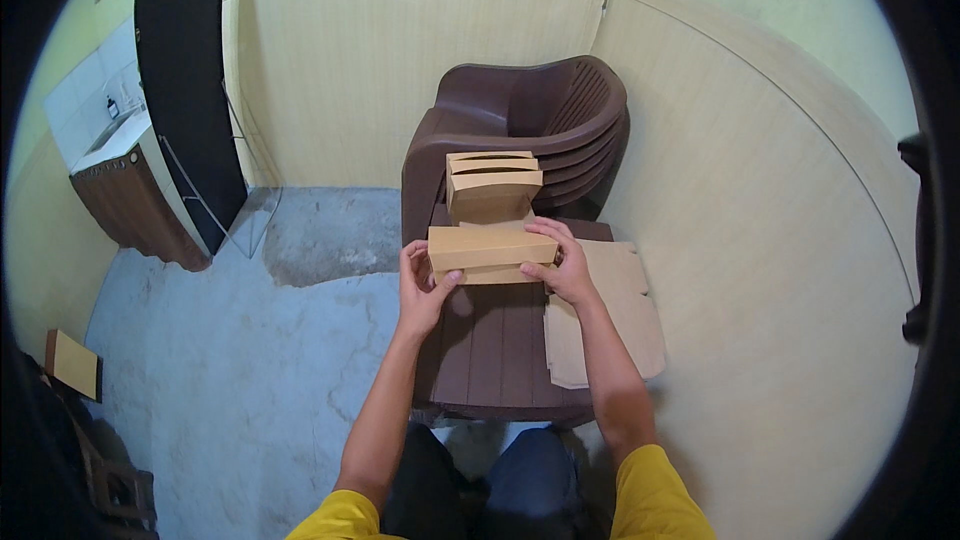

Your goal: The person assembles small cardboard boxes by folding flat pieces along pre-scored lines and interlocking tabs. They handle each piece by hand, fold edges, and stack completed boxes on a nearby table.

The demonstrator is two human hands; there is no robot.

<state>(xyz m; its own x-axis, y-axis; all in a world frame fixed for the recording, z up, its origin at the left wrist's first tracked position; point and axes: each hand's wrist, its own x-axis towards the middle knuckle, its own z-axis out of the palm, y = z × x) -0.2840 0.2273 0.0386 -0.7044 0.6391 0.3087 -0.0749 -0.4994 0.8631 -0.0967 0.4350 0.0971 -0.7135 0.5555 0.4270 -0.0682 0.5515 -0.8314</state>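
Observation:
Both of my hands hold a flat brown cardboard box (490, 248) above the seat of a dark brown plastic chair (490, 350). My left hand (422, 285) grips its left end, thumb on the front face. My right hand (562, 262) wraps its right end, fingers over the top. Behind it, a stack of folded cardboard boxes (492, 185) rests on the seat against the chair back.
Flat unfolded cardboard sheets (610, 315) lie on the chair's right side, overhanging toward the beige panelled wall. Several chairs are stacked together. A black board (185, 80) leans at the left beside a counter with a sink (125, 175). Grey concrete floor (230, 370) spreads on the left.

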